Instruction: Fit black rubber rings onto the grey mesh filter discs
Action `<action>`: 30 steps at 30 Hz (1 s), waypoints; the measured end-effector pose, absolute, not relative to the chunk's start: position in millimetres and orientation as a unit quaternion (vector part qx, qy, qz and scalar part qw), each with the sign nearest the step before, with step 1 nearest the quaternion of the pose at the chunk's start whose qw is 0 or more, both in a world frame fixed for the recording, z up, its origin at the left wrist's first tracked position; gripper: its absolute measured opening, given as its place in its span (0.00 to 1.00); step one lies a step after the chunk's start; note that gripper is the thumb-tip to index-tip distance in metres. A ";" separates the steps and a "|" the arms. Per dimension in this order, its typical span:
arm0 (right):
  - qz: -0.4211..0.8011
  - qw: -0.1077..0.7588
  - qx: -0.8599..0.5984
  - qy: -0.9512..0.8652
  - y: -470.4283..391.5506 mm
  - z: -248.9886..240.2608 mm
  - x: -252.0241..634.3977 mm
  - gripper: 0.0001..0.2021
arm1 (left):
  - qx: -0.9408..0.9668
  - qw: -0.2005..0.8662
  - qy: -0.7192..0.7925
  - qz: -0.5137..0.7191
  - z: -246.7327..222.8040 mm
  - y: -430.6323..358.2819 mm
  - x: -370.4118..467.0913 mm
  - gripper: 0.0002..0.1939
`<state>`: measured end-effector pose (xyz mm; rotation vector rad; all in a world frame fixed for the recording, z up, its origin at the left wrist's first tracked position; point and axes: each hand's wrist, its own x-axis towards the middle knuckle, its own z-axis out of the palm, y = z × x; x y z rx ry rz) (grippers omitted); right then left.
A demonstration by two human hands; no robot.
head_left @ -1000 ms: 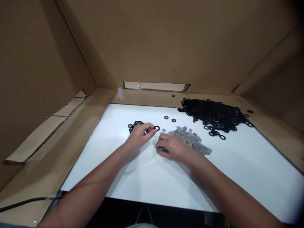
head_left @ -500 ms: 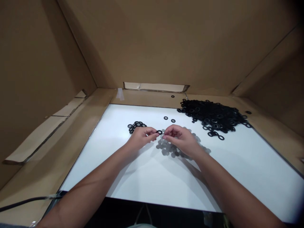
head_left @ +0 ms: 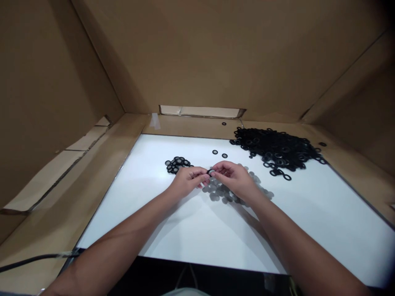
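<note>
Between my two hands is a black ring [head_left: 210, 172]. My left hand [head_left: 189, 179] pinches its left side between thumb and fingers. The fingertips of my right hand [head_left: 232, 176] press a small grey disc [head_left: 212, 172] against the ring. Below and behind my right hand, many loose grey discs [head_left: 220, 191] lie spread on the white board [head_left: 191, 230]. A cluster of black rings with grey centres [head_left: 176, 163] sits just beyond my left hand.
A large pile of black rings [head_left: 274, 146] covers the board's back right corner. Two rings with grey centres [head_left: 215, 152] lie beyond my hands. Cardboard walls [head_left: 191, 53] surround the board, and a black cable [head_left: 33, 259] runs at the lower left.
My left hand has moved slightly right with the ring, closing the gap to my right hand. The grey disc now overlaps the ring. The view has shifted a little.
</note>
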<state>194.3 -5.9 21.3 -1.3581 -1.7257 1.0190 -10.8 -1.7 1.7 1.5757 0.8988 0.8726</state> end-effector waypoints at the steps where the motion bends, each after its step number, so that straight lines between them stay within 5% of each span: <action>1: 0.416 0.353 -0.520 -0.658 -6.6 22.9 193.4 0.12 | 0.662 0.533 0.377 0.368 1.6 -2.0 -10.6 0.13; 17: 0.449 0.347 -0.482 -0.668 -13.7 31.4 192.2 0.12 | 0.582 0.598 0.358 0.418 1.9 0.6 -7.8 0.13; 30: 0.445 0.324 -0.490 -0.676 -15.7 35.1 197.0 0.12 | 0.649 0.513 0.372 0.420 13.2 -7.9 -10.2 0.08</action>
